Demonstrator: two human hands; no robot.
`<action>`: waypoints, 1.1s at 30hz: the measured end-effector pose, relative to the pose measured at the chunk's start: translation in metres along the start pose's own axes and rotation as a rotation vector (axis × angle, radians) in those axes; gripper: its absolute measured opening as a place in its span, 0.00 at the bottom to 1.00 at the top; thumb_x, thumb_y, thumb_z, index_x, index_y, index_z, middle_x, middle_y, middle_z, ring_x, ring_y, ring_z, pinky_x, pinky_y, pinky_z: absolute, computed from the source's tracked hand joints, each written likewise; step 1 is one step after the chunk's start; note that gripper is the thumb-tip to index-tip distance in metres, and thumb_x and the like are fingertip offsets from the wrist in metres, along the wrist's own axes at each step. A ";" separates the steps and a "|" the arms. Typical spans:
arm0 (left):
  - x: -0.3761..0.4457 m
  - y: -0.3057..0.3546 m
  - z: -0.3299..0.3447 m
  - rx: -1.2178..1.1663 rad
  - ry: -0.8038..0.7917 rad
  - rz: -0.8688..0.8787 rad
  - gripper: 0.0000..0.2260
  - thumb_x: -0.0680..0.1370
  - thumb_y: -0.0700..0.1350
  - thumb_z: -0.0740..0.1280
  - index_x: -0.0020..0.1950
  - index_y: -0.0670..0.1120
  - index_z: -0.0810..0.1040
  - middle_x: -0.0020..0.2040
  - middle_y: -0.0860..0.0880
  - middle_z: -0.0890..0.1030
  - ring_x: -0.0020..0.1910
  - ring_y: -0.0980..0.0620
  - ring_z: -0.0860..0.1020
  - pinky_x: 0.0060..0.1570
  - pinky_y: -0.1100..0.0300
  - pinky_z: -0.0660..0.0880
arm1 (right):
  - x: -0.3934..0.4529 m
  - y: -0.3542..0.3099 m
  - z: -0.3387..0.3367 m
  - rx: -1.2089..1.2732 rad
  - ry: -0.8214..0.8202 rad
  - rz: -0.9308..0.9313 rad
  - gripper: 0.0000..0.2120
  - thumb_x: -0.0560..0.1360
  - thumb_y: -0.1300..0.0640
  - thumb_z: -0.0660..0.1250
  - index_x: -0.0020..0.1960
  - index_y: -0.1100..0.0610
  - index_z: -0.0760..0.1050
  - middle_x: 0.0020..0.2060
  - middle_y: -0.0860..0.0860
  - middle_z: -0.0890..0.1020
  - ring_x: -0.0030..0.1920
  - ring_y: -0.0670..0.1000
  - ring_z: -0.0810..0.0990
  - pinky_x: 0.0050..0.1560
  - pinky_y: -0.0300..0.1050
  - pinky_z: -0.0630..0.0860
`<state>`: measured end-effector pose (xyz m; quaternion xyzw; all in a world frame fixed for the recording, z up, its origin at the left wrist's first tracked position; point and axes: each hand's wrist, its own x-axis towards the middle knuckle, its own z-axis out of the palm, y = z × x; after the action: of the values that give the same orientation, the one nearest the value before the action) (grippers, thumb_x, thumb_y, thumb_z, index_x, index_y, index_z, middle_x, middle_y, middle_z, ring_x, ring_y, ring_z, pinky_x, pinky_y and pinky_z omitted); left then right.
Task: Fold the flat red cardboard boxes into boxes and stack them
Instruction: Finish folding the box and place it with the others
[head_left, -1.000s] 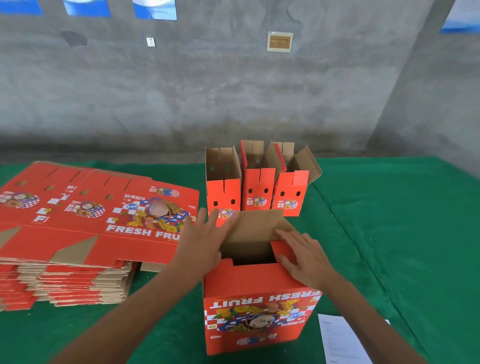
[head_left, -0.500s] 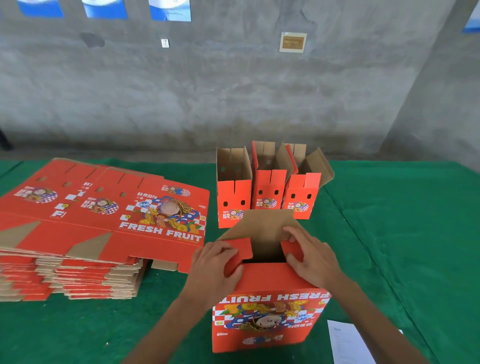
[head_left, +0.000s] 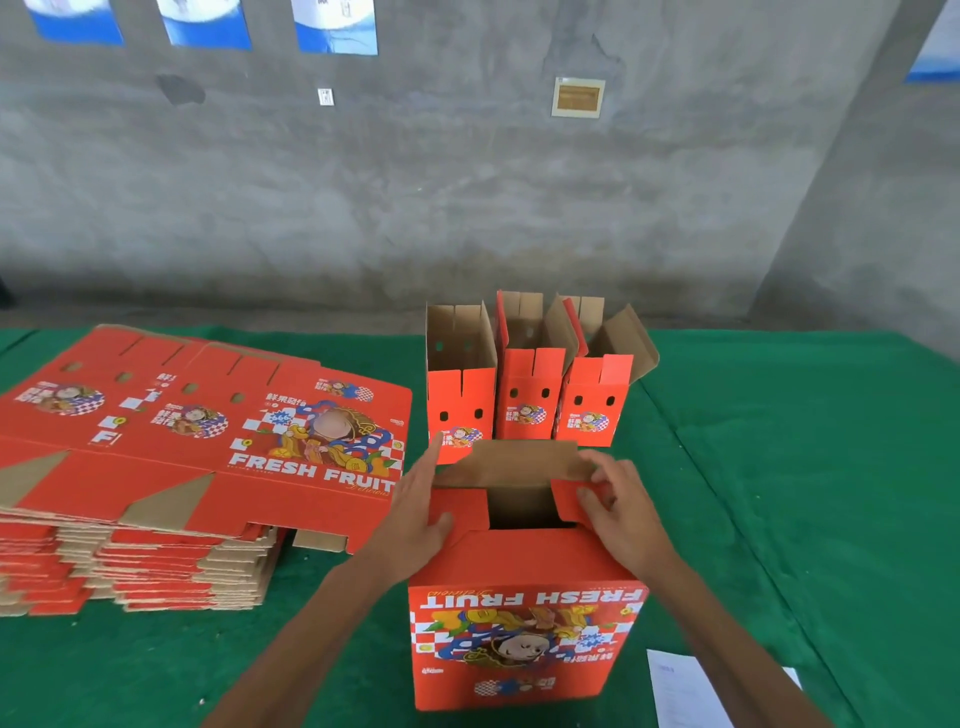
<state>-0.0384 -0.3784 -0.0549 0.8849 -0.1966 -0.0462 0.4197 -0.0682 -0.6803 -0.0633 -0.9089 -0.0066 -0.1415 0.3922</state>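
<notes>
A red "FRESH FRUIT" box (head_left: 524, 629) stands upside down on the green table in front of me, its upper flaps partly folded. My left hand (head_left: 421, 506) lies flat, fingers straight, pressing the left red flap down. My right hand (head_left: 618, 499) pinches the right red flap (head_left: 569, 499) between thumb and fingers. A brown flap stands up behind the opening. Three folded boxes (head_left: 530, 384) stand in a row just beyond, tops open. A tall pile of flat red boxes (head_left: 171, 467) lies at the left.
A white sheet of paper (head_left: 685, 691) lies at the near right by my right forearm. Green cloth (head_left: 805, 467) covers the table to the right. A grey concrete wall rises behind the table's far edge.
My left hand has flattened onto the left flap and pushed it down. My right hand has shifted its pinch on the right flap, which now lies lower over the opening.
</notes>
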 end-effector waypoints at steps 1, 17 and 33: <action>0.001 -0.001 0.000 -0.036 -0.022 0.015 0.37 0.83 0.36 0.63 0.83 0.62 0.50 0.80 0.59 0.59 0.80 0.55 0.54 0.80 0.49 0.55 | -0.001 0.000 -0.001 0.073 0.027 0.015 0.13 0.82 0.58 0.66 0.62 0.42 0.75 0.51 0.46 0.73 0.49 0.44 0.76 0.53 0.46 0.74; 0.021 0.021 0.030 0.466 -0.071 -0.212 0.35 0.75 0.67 0.69 0.78 0.58 0.62 0.70 0.51 0.64 0.74 0.49 0.57 0.67 0.46 0.73 | -0.004 0.005 0.004 -0.383 -0.264 0.196 0.46 0.69 0.23 0.65 0.76 0.48 0.57 0.70 0.49 0.62 0.64 0.54 0.73 0.62 0.54 0.76; 0.007 0.015 0.034 0.400 0.055 -0.327 0.22 0.82 0.65 0.58 0.72 0.56 0.67 0.77 0.47 0.62 0.77 0.42 0.57 0.66 0.39 0.73 | -0.010 0.043 -0.025 0.288 -0.658 1.084 0.43 0.76 0.22 0.44 0.61 0.58 0.77 0.59 0.59 0.82 0.55 0.56 0.83 0.47 0.48 0.83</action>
<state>-0.0446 -0.4146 -0.0653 0.9713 -0.0450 -0.0495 0.2283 -0.0789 -0.7268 -0.0806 -0.7176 0.3143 0.3644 0.5034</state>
